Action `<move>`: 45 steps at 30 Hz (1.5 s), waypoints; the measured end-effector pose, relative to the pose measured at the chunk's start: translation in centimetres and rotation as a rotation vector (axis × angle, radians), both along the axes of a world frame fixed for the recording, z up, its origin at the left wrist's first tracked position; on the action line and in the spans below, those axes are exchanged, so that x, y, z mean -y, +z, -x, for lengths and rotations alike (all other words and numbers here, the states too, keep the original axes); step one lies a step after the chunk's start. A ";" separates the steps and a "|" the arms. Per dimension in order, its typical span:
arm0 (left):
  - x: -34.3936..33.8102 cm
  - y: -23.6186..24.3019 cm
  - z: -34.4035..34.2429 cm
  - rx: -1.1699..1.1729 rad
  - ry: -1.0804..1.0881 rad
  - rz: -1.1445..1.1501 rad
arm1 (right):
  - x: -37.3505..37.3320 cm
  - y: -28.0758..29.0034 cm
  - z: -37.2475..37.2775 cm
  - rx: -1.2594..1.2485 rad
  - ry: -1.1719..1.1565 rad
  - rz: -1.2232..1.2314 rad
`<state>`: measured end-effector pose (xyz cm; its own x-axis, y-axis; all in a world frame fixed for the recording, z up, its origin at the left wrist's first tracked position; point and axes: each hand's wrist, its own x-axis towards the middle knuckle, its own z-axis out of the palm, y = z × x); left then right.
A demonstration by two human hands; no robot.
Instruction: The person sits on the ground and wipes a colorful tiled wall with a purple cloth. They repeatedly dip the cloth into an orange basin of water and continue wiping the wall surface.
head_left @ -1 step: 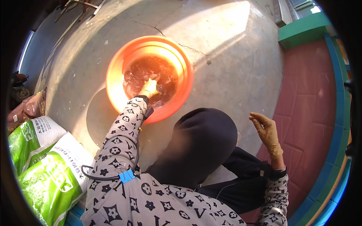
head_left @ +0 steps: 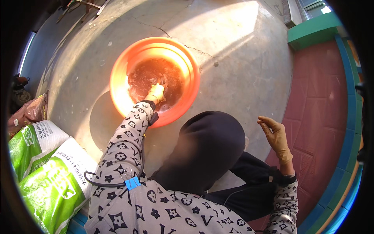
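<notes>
A round orange basin (head_left: 193,84) stands on the concrete floor, with frothy reddish-brown liquid (head_left: 142,80) in its bottom. My left hand (head_left: 156,93), in a yellowish rubber glove, reaches into the basin. Its fingers dip into the liquid and are hidden, so whether they grip anything does not show. Raised at the right, beside my bent knee, my right hand (head_left: 276,138) wears the same kind of glove. Its fingers are loosely bent, the thumb stands apart from them, and it holds nothing.
Green-and-white sacks (head_left: 58,183) lie at the left, with a dark red bag (head_left: 31,115) behind them. A reddish tiled surface (head_left: 315,105) with a green and blue edge runs along the right. My dark-trousered knee (head_left: 214,144) is close to the basin. Cracks cross the floor.
My left hand has shifted very slightly within the basin and the liquid's surface ripples differently. My right hand stays where it was.
</notes>
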<state>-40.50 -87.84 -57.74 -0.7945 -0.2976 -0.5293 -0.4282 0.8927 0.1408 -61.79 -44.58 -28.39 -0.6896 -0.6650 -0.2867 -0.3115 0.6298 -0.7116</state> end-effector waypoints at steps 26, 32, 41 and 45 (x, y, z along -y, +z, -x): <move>11.4 -0.2 -5.2 -0.109 0.785 -0.071 | -2.3 5.3 -0.3 -0.001 -0.076 0.059; 4.4 0.8 -2.3 -0.066 0.264 -0.258 | -1.4 4.7 0.3 -0.042 -0.027 0.057; 5.5 1.5 -2.6 -0.067 0.241 -0.145 | -1.3 5.6 -0.2 -0.066 -0.050 0.019; 4.4 1.2 -3.1 -0.156 0.448 -0.069 | -1.1 5.7 0.1 -0.133 -0.006 0.049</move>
